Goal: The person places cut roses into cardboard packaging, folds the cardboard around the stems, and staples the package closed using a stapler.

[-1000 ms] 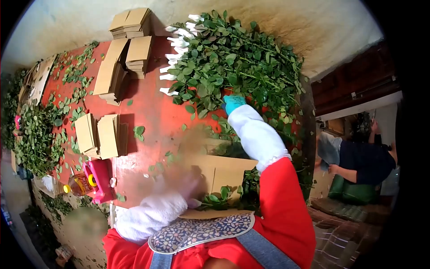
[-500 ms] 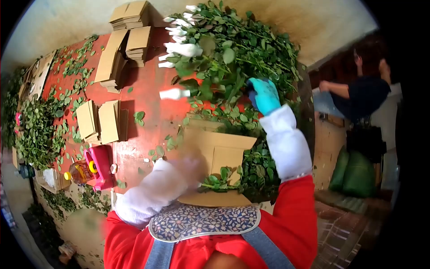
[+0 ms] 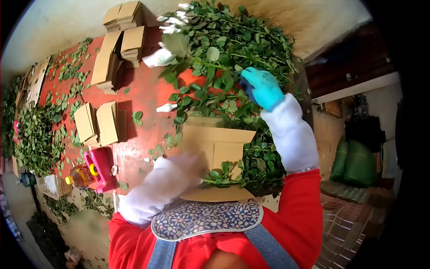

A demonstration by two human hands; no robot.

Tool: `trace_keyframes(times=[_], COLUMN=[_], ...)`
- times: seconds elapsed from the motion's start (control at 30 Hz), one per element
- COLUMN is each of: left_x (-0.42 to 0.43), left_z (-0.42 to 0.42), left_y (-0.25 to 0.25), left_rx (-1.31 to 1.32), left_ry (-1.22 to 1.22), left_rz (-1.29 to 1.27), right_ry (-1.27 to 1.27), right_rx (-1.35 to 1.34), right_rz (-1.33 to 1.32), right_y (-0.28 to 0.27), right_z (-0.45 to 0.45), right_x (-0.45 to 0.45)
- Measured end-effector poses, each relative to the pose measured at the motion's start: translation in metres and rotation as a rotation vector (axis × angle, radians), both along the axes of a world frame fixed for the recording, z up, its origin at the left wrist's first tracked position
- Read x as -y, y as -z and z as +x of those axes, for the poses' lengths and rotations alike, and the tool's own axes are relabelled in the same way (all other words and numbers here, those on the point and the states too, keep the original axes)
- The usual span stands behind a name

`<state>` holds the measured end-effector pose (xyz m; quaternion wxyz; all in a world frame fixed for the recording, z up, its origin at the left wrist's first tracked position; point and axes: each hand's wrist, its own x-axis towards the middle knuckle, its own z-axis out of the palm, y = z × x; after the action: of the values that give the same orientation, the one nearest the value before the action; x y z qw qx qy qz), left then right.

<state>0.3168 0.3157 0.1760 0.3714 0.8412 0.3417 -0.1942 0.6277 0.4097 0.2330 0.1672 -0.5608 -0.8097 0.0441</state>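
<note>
My right hand (image 3: 262, 87), in a teal glove, is closed around the stem of a leafy rose (image 3: 208, 64). The rose lies across the view toward the left, its head in a white sleeve (image 3: 159, 58). My left hand (image 3: 192, 163) is smeared by motion at the left edge of an open cardboard wrap (image 3: 219, 136); its fingers cannot be made out. A leafy stem (image 3: 221, 175) rests on the wrap's lower part. Above the wrap, another white-sleeved head (image 3: 166, 107) lies on the red table (image 3: 143, 89).
A heap of leafy stems (image 3: 237, 36) fills the table's back right. Stacks of folded cardboard (image 3: 107, 58) stand left of it, with more cardboard (image 3: 107, 123) nearer. A pink container (image 3: 102, 168) and a yellow-capped bottle (image 3: 82, 175) sit front left. Green rolls (image 3: 356, 161) stand at right.
The white-sleeved rose head has swung left and slightly down, and my right hand has shifted a little left and up. The person in the right background has gone out of view.
</note>
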Motion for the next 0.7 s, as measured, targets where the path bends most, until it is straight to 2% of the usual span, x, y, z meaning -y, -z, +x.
trace_keyframes(times=[0.03, 0.07, 0.1, 0.17, 0.2, 0.23, 0.27, 0.4, 0.5, 0.63, 0.7], left_x=[-0.001, -0.003, -0.005, -0.005, -0.004, -0.004, -0.004, -0.004, -0.008, -0.005, 0.0], left_z=[-0.002, 0.001, 0.004, -0.002, -0.004, -0.006, -0.007, -0.011, -0.011, -0.011, -0.013], left_y=[0.001, -0.005, -0.01, 0.012, 0.021, 0.025, 0.027, 0.032, 0.031, 0.024, 0.035], left_rx=[0.008, -0.043, -0.095, -0.027, 0.048, 0.053, 0.088, 0.212, 0.218, 0.22, 0.333], left_ry=[0.008, -0.005, -0.017, -0.005, 0.021, 0.005, -0.024, -0.11, -0.089, -0.112, -0.156], left_rz=[-0.007, -0.038, -0.068, -0.076, -0.05, -0.073, -0.082, -0.096, -0.098, -0.11, -0.061], right_ry=[-0.064, -0.12, -0.117, -0.229, -0.185, -0.206, -0.173, 0.023, 0.112, 0.033, 0.021], right_rx=[0.104, 0.068, 0.138, 0.103, 0.225, 0.195, 0.232, 0.304, 0.15, 0.055, 0.178], right_rz=[0.084, 0.179, 0.096, 0.233, 0.164, 0.162, 0.022, -0.187, -0.325, -0.305, -0.358], right_y=[-0.01, -0.024, -0.041, -0.054, -0.061, -0.06, -0.065, -0.027, 0.0, 0.021, 0.037], right_z=[-0.004, -0.012, -0.018, -0.021, -0.018, -0.008, 0.001, 0.057, 0.048, 0.025, 0.021], right_x=[0.008, 0.022, 0.038, 0.075, 0.094, 0.11, 0.125, 0.202, 0.233, 0.237, 0.237])
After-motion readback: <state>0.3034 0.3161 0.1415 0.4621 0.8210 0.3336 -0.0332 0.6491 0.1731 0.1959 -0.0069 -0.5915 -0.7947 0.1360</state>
